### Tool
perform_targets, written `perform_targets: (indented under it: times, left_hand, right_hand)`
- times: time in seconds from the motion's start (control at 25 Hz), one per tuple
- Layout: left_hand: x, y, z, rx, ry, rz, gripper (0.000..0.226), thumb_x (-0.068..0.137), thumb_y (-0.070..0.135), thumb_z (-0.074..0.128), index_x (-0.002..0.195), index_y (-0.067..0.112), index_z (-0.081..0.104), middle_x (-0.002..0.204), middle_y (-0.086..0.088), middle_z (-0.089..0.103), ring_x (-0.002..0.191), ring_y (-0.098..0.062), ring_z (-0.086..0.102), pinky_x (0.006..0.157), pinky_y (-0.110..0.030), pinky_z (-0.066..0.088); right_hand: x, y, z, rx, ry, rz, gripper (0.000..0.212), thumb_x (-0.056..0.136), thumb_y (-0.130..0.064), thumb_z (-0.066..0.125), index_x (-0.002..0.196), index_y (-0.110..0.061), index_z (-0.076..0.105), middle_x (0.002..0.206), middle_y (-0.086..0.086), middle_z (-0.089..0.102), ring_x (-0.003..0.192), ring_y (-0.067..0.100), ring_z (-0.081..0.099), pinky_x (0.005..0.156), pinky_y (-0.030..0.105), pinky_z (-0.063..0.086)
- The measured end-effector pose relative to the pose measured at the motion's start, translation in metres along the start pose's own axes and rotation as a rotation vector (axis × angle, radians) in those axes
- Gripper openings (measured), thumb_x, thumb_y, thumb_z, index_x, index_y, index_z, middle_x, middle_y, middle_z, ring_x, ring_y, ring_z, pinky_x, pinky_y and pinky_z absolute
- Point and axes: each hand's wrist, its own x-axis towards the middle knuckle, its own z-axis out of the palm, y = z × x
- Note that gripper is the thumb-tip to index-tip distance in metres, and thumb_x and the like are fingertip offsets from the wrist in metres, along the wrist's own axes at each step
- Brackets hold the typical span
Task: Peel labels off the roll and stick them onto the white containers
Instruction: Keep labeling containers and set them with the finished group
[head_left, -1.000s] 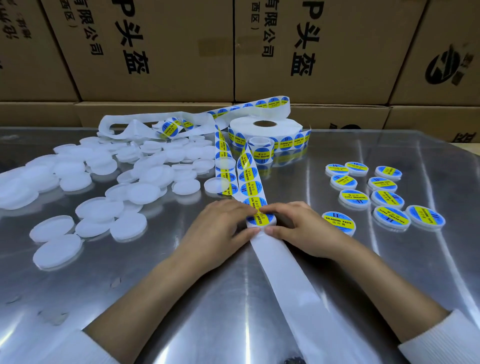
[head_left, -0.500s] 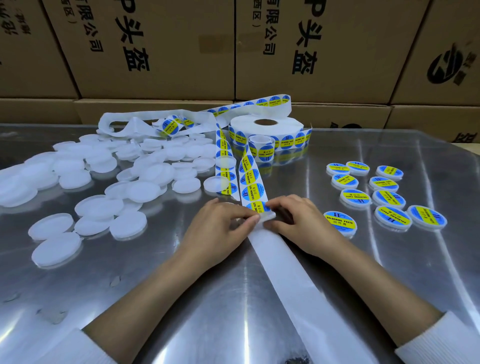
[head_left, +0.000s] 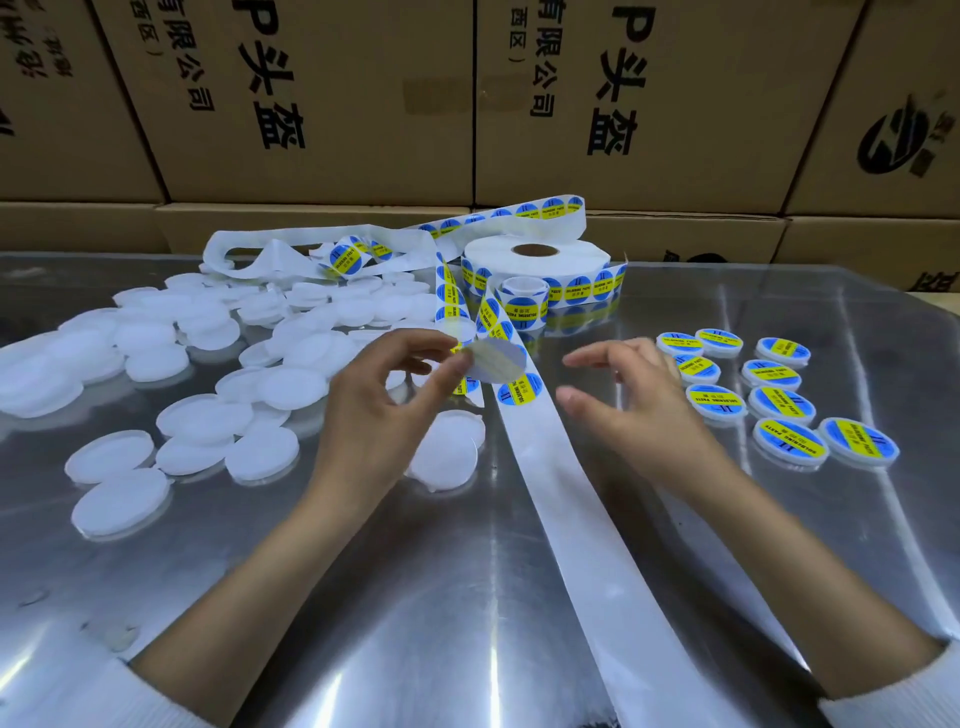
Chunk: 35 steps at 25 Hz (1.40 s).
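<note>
Now my left hand (head_left: 384, 395) pinches a peeled label (head_left: 496, 360) above the bare container (head_left: 447, 449) at six o'clock, right hand (head_left: 631, 400) open and empty, and a loose edge could curl and stick crooked.

roll (head_left: 537, 265) behind | unlabelled containers (head_left: 208, 364) left — labelled containers (head_left: 769, 384) right
</note>
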Motion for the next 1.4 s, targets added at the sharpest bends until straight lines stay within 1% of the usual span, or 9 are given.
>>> perform_targets:
  times: [0.04, 0.12, 0.28, 0.48, 0.68, 0.8, 1.0, 1.2, 1.4]
  left_hand:
    - [-0.002, 0.001, 0.001, 0.036, -0.029, 0.030, 0.013, 0.081, 0.034, 0.071, 0.090, 0.025, 0.067, 0.087, 0.016, 0.068, 0.079, -0.001, 0.060, 0.074, -0.010, 0.042]
    - [-0.004, 0.000, 0.003, 0.100, -0.086, 0.086, 0.026, 0.075, 0.041, 0.071, 0.094, 0.023, 0.067, 0.092, 0.011, 0.067, 0.083, -0.003, 0.060, 0.077, -0.012, 0.043]
    - [-0.005, 0.000, 0.002, 0.149, -0.131, 0.127, 0.031, 0.072, 0.046, 0.070, 0.096, 0.027, 0.064, 0.093, 0.012, 0.065, 0.086, -0.001, 0.057, 0.079, -0.014, 0.044]
    - [-0.004, -0.002, 0.001, 0.139, -0.175, 0.121, 0.022, 0.075, 0.048, 0.067, 0.093, 0.042, 0.057, 0.094, 0.016, 0.063, 0.088, 0.001, 0.055, 0.080, -0.012, 0.042]
    - [0.001, -0.010, -0.003, 0.252, -0.235, 0.111, 0.029, 0.071, 0.053, 0.069, 0.090, 0.031, 0.064, 0.095, 0.009, 0.066, 0.094, -0.006, 0.059, 0.087, -0.028, 0.045]
    - [0.005, -0.016, -0.011, 0.303, -0.256, 0.037, 0.024, 0.071, 0.041, 0.077, 0.089, 0.031, 0.065, 0.094, 0.017, 0.064, 0.090, 0.004, 0.055, 0.083, -0.015, 0.043]
    - [0.002, -0.024, -0.016, 0.735, -0.621, -0.141, 0.069, 0.053, 0.072, 0.074, 0.113, 0.047, 0.050, 0.109, 0.011, 0.048, 0.108, -0.010, 0.043, 0.092, -0.024, 0.034]
    - [-0.001, -0.027, -0.012, 0.635, -0.499, -0.099, 0.052, 0.068, 0.044, 0.077, 0.115, 0.029, 0.060, 0.105, 0.004, 0.055, 0.106, -0.014, 0.051, 0.084, -0.023, 0.035]
    - [-0.007, -0.021, -0.005, 0.540, -0.458, 0.009, 0.062, 0.075, 0.044, 0.073, 0.131, 0.028, 0.052, 0.125, 0.013, 0.059, 0.116, -0.012, 0.053, 0.099, -0.030, 0.041]
  right_hand:
    - [0.000, -0.008, -0.002, 0.178, -0.028, 0.051, 0.010, 0.085, -0.035, 0.065, 0.087, -0.028, 0.070, 0.088, -0.008, 0.060, 0.083, 0.003, 0.050, 0.077, 0.021, 0.036]
    - [-0.002, -0.021, -0.004, 0.372, -0.275, 0.177, 0.041, 0.080, -0.058, 0.050, 0.068, -0.027, 0.074, 0.073, -0.008, 0.069, 0.065, -0.001, 0.053, 0.065, 0.021, 0.039]
    - [-0.010, -0.022, 0.004, 0.481, -0.650, 0.276, 0.037, 0.077, -0.061, 0.061, 0.077, -0.025, 0.070, 0.089, -0.008, 0.073, 0.076, 0.002, 0.059, 0.072, 0.021, 0.044]
    - [-0.010, -0.014, 0.002, 0.738, -0.573, 0.326, 0.015, 0.074, -0.041, 0.070, 0.082, -0.029, 0.075, 0.091, -0.010, 0.073, 0.083, -0.001, 0.065, 0.072, 0.018, 0.048]
    - [-0.010, -0.013, 0.003, 0.709, -0.484, 0.352, 0.016, 0.079, -0.039, 0.065, 0.082, -0.027, 0.076, 0.091, -0.008, 0.074, 0.090, 0.001, 0.067, 0.077, 0.018, 0.048]
    - [-0.005, -0.009, -0.001, 0.684, -0.302, 0.389, 0.021, 0.087, -0.033, 0.061, 0.075, -0.023, 0.075, 0.086, -0.007, 0.075, 0.080, -0.001, 0.068, 0.081, 0.025, 0.043]
    - [-0.003, -0.006, -0.003, 0.707, -0.223, 0.415, 0.019, 0.082, -0.037, 0.064, 0.077, -0.021, 0.073, 0.088, -0.007, 0.075, 0.082, -0.001, 0.068, 0.074, 0.020, 0.048]
    - [-0.005, -0.008, 0.002, 0.729, -0.278, 0.403, 0.023, 0.072, -0.043, 0.066, 0.076, -0.023, 0.075, 0.092, -0.004, 0.075, 0.087, 0.002, 0.068, 0.070, 0.016, 0.050]
    - [-0.006, -0.007, 0.003, 0.796, -0.299, 0.436, 0.031, 0.065, -0.045, 0.066, 0.083, -0.021, 0.074, 0.097, -0.005, 0.075, 0.092, 0.002, 0.068, 0.070, 0.018, 0.049]
